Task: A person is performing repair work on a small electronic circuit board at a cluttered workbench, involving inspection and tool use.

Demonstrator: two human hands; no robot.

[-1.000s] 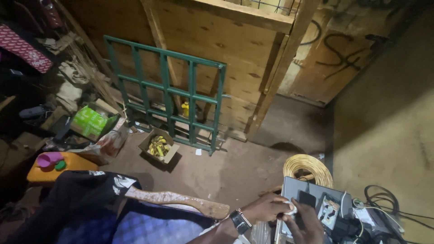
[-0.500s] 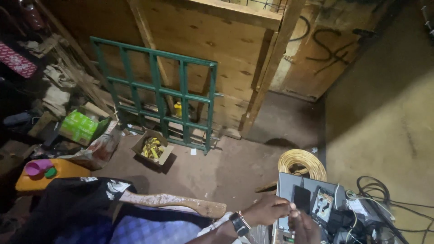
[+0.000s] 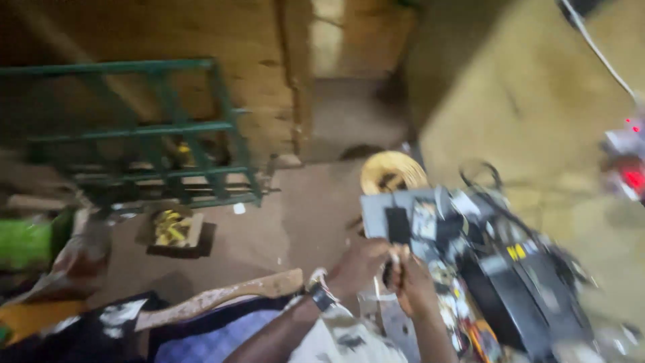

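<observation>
A: Grey panel (image 3: 379, 208), lower right of centre, on top of a blurred stack of electronics (image 3: 510, 289). Left hand (image 3: 359, 265), with a wristwatch (image 3: 319, 292), is curled at its near edge; right hand (image 3: 413, 286) is just beside it. A thin pale object shows between them; who grips it, cannot tell.

B: Hidden?

A: Motion blur smears the cables. Forearms cut off at the bottom.

B: Surroundings?

A: Dirt floor (image 3: 295, 215); wire coil (image 3: 393, 171) just beyond the panel; green metal grille (image 3: 144, 131) far left against plywood wall.
</observation>
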